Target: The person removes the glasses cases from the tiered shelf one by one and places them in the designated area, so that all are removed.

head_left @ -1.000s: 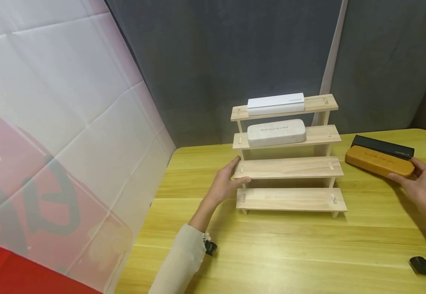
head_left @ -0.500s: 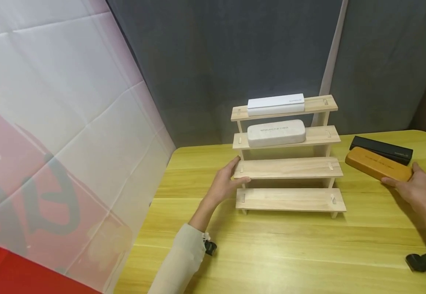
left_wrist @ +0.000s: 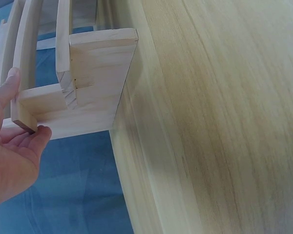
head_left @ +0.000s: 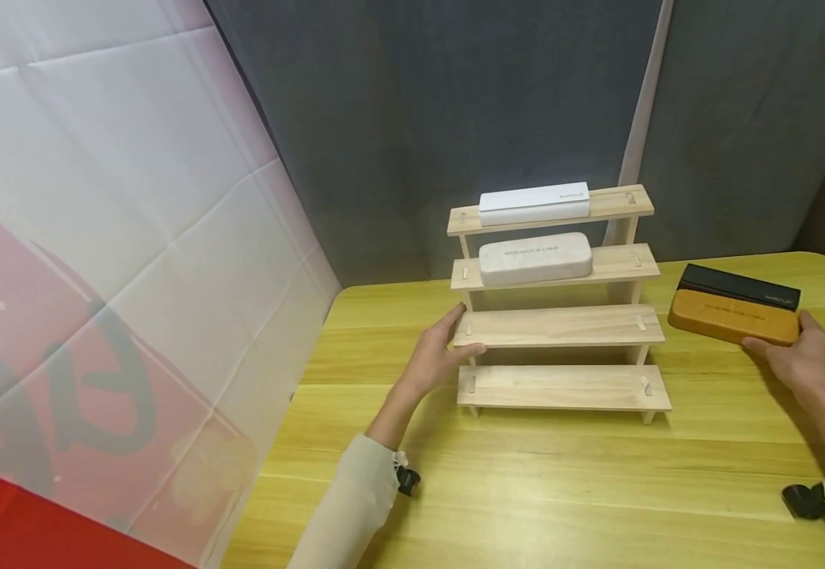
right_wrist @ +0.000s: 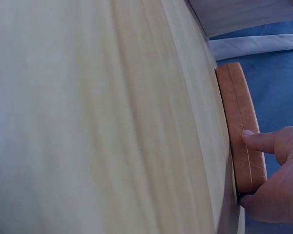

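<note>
With my left hand (head_left: 430, 356) I grip the left end of the third board down on a four-tier wooden display stand (head_left: 558, 325). The left wrist view shows the thumb on one face of that board and the fingertips (left_wrist: 41, 136) curled at its edge. My right hand (head_left: 811, 359) holds the right end of an orange-brown glasses case (head_left: 732, 318), thumb on its front side, on the table to the right of the stand. Right behind this case, alongside it, lies a black slim case (head_left: 740, 286).
On the stand's top board sits a white slim box (head_left: 533, 204). A whitish rounded glasses case (head_left: 536, 261) lies on the board below it. The yellow wood-grain table (head_left: 562, 474) reaches back to a dark grey curtain (head_left: 420, 142). A printed white cloth (head_left: 135, 197) hangs at left.
The right end of the orange-brown case swung toward me, then back alongside the black case. My right hand shifted slightly left with it. My left hand stayed on the stand.
</note>
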Available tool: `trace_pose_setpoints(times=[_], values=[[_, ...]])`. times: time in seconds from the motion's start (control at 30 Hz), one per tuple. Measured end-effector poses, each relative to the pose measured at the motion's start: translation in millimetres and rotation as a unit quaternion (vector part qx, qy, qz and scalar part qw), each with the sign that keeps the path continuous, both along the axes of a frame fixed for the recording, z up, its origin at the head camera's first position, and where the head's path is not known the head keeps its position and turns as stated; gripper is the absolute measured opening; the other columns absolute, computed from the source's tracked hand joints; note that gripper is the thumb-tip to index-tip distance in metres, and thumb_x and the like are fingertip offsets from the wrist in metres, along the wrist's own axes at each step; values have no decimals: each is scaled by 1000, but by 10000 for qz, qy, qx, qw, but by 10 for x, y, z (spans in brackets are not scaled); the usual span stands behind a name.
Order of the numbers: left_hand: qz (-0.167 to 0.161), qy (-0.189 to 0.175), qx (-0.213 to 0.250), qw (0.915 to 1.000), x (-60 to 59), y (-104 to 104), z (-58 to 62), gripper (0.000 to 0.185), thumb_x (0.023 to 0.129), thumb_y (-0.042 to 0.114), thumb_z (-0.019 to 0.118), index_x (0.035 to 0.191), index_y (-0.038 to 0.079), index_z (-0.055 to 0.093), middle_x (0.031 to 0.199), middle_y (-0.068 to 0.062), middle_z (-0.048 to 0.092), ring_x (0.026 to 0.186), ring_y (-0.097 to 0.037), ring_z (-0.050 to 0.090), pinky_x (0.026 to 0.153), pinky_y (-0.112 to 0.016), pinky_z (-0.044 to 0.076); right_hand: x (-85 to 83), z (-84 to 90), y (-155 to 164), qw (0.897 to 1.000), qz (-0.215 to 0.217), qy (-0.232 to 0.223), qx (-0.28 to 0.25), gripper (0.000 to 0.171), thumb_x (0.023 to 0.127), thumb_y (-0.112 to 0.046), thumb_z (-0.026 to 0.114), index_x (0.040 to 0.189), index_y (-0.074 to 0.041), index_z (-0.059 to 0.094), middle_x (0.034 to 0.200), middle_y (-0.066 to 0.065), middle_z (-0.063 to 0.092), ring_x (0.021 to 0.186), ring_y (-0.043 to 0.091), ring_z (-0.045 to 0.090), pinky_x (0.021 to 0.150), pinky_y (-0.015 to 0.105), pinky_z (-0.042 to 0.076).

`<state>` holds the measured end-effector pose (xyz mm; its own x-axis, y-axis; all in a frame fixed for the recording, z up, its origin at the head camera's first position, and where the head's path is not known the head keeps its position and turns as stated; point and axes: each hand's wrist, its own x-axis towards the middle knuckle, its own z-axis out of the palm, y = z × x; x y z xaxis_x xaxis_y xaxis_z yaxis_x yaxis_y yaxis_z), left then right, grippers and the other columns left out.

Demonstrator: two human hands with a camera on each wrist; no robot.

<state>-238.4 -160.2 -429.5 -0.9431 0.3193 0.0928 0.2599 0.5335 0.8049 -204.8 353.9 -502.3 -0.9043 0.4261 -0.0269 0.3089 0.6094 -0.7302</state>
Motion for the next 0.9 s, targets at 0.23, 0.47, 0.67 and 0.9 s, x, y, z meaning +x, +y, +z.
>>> trace_pose_setpoints(times=[0.23, 0.47, 0.67, 0.9], values=[[-51, 30, -34, 10000, 3, -2, 6, 92, 96, 23, 82, 166, -1, 27, 171, -18, 29, 154, -32, 37, 123, -36, 37, -35, 6, -24, 9999, -68, -30, -100, 81, 106, -20, 64, 162, 12, 15, 153, 48, 29, 139, 66, 33, 115, 73, 33], [-66, -11, 53, 10000, 8, -1, 17, 92, 97, 23, 81, 166, -1, 27, 171, -19, 28, 154, -34, 37, 123, -41, 37, -92, 23, -39, 9995, -238, 34, -210, 76, 106, -16, 63, 160, 13, 20, 149, 47, 34, 136, 63, 36, 113, 74, 35], [-94, -3, 90, 9999, 2, -3, 9, 91, 97, 22, 81, 166, -1, 26, 171, -20, 28, 154, -35, 37, 123, -43, 37, -134, 38, -42, 9986, -319, -105, -401, 78, 107, -18, 61, 163, 11, 15, 155, 46, 30, 140, 63, 33, 116, 72, 33], [-83, -9, 63, 9999, -5, -10, -2, 92, 97, 23, 81, 166, -1, 26, 171, -20, 28, 154, -35, 36, 124, -43, 36, -160, 50, -18, 9975, -369, -281, -531, 88, 108, -23, 60, 165, 8, 1, 168, 40, 10, 154, 59, 14, 125, 66, 20]])
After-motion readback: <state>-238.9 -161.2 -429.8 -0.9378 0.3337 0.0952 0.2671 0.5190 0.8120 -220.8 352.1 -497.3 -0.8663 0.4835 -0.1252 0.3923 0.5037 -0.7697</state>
